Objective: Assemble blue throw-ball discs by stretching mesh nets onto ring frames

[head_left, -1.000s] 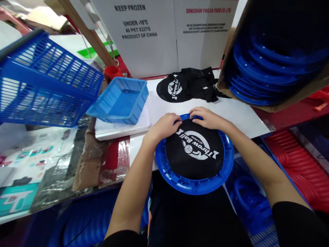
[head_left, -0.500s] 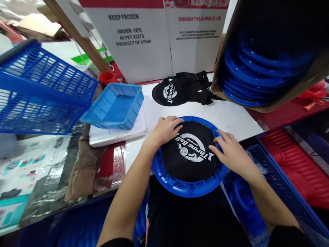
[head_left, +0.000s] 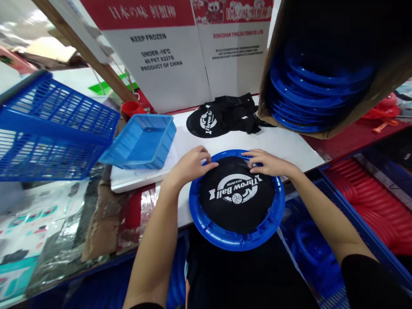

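Observation:
A black mesh disc [head_left: 238, 216] with white "Throw Ball" print lies inside a blue plastic ring [head_left: 236, 244] at the near edge of the white work surface. The print faces up, slightly slanted. My left hand [head_left: 193, 166] is at the ring's far left, thumb on the mesh edge and fingers curled in a pinch. At the far right of the ring, my right hand [head_left: 268, 163] bends its fingers over the rim onto the mesh edge, closed there. Its fingertips are partly hidden. Beyond the ring lies a pile of similar black mesh pieces [head_left: 225, 116].
Blue rings [head_left: 309, 98] are stacked in a tilted cardboard box [head_left: 265, 81] at right. A light blue tray [head_left: 138, 141] and a blue basket [head_left: 58, 124] stand left. A white carton [head_left: 167, 81] backs the surface. Red rings [head_left: 370, 206] fill a crate at lower right.
The mesh disc's print has turned counterclockwise within the ring. My right hand has moved left and farther away along the rim; my left hand has shifted slightly left, its fingers more curled.

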Available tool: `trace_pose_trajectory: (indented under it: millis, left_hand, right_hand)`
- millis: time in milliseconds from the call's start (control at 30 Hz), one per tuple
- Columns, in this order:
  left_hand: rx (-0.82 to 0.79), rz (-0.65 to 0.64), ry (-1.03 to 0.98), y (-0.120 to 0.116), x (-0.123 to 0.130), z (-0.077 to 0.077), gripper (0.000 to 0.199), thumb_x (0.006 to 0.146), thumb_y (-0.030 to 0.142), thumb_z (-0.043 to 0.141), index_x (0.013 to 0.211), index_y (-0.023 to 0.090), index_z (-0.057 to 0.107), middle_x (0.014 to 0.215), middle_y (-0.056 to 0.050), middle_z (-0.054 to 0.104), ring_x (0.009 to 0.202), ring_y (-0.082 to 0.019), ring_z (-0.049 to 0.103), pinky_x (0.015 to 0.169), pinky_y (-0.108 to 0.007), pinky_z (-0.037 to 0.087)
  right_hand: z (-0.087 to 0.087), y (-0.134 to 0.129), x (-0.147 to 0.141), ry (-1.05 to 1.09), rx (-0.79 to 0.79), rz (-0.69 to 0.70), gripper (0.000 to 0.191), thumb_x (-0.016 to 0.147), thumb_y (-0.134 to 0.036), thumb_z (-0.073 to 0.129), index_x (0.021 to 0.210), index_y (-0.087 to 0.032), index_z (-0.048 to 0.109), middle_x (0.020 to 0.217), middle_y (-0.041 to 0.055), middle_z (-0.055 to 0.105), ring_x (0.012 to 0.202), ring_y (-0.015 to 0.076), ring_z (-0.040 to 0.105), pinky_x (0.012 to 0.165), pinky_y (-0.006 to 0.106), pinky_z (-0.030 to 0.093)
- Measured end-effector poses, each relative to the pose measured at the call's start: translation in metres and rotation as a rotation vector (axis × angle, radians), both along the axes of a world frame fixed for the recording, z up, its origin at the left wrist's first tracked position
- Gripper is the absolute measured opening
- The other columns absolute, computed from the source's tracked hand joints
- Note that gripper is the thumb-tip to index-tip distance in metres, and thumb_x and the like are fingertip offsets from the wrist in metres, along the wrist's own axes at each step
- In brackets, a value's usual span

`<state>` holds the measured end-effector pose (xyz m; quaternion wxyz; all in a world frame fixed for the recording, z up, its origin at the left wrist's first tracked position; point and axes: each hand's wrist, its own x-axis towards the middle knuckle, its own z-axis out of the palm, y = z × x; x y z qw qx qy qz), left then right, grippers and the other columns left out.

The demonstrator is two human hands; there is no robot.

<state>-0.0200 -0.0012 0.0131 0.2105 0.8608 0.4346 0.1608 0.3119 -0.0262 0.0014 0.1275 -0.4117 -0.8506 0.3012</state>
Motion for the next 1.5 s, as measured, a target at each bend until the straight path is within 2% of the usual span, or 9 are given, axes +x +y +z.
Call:
trace_pose_trajectory:
  millis: [100,267,433,667,767,900,1133,1333,1500]
  left_hand:
    - [0.067,-0.108,-0.069,-0.003,0.021,-0.004,0.026,0.094,0.044,0.069,0.106,0.021,0.074,0.151,-0.016,0.054,0.137,-0.035,0.056,0.117,-0.054,0.046]
    - [-0.018,-0.184,0.172,-0.018,0.034,-0.006,0.068,0.089,0.056,0.076,0.150,0.029,0.061,0.178,-0.015,0.019,0.161,-0.049,0.022,0.126,-0.072,0.024]
    - [-0.034,-0.044,0.205,-0.030,0.024,0.000,0.059,0.089,0.064,0.073,0.130,0.022,0.072,0.166,-0.020,0.037,0.144,-0.050,0.046,0.113,-0.068,0.045]
    - [0.033,-0.074,0.264,-0.043,0.038,0.007,0.036,0.091,0.043,0.078,0.120,0.022,0.076,0.166,-0.018,0.031,0.141,-0.049,0.046,0.110,-0.068,0.047]
    - [0.098,-0.153,0.302,-0.045,0.043,0.010,0.036,0.089,0.036,0.080,0.121,0.021,0.075,0.171,-0.018,0.025,0.145,-0.051,0.041,0.108,-0.070,0.047]
    - [-0.011,-0.123,0.267,-0.037,0.036,0.009,0.041,0.085,0.047,0.082,0.114,0.018,0.076,0.154,-0.018,0.044,0.127,-0.041,0.057,0.104,-0.058,0.053]
    - [-0.137,-0.233,0.095,-0.028,0.022,0.004,0.024,0.088,0.044,0.076,0.089,0.020,0.076,0.137,-0.011,0.051,0.121,-0.032,0.058,0.109,-0.049,0.050]
    - [-0.142,-0.188,-0.047,-0.018,0.024,0.001,0.015,0.093,0.032,0.066,0.090,0.021,0.074,0.098,-0.006,0.065,0.091,-0.023,0.064,0.090,-0.040,0.053]
    - [-0.206,-0.085,-0.211,-0.010,0.023,-0.002,0.012,0.088,0.031,0.071,0.084,0.022,0.077,0.089,-0.004,0.075,0.084,-0.020,0.068,0.086,-0.036,0.055]
  right_hand:
    - [0.002,0.032,-0.009,0.017,-0.038,0.132,0.004,0.090,-0.028,0.074,0.090,-0.026,0.078,0.159,0.0047,0.059,0.150,0.0322,0.048,0.128,0.062,0.031]
    - [0.005,0.056,-0.025,-0.029,-0.093,0.225,0.007,0.091,-0.028,0.074,0.094,-0.026,0.080,0.163,0.0036,0.055,0.161,0.0333,0.033,0.132,0.062,0.023]
    - [0.009,0.017,-0.024,-0.117,0.063,0.140,0.015,0.092,-0.042,0.078,0.091,-0.027,0.078,0.164,0.0025,0.052,0.166,0.0409,0.016,0.133,0.071,0.014]
    - [0.004,-0.024,-0.018,-0.041,0.186,0.004,0.007,0.097,-0.031,0.070,0.094,-0.025,0.070,0.149,0.0113,0.063,0.145,0.0330,0.050,0.120,0.060,0.046]
    - [0.001,-0.020,-0.021,0.011,0.232,-0.010,0.005,0.096,-0.028,0.071,0.093,-0.025,0.069,0.144,0.0109,0.066,0.141,0.0322,0.054,0.117,0.058,0.050]
    - [0.005,-0.017,-0.022,-0.030,0.288,0.007,0.015,0.095,-0.035,0.075,0.088,-0.023,0.071,0.150,0.0135,0.063,0.144,0.0361,0.052,0.118,0.062,0.047]
    - [0.006,-0.028,-0.008,0.085,0.017,0.001,0.012,0.095,-0.036,0.074,0.092,-0.025,0.073,0.167,0.0074,0.049,0.155,0.0337,0.045,0.125,0.060,0.040]
    - [-0.001,-0.030,-0.009,0.310,-0.064,-0.224,0.016,0.091,-0.037,0.074,0.086,-0.025,0.064,0.152,0.0109,0.066,0.146,0.0342,0.058,0.124,0.059,0.039]
    - [-0.006,-0.025,-0.006,0.425,-0.171,-0.330,0.019,0.090,-0.041,0.072,0.086,-0.024,0.064,0.145,0.0114,0.071,0.140,0.0336,0.062,0.123,0.060,0.038]
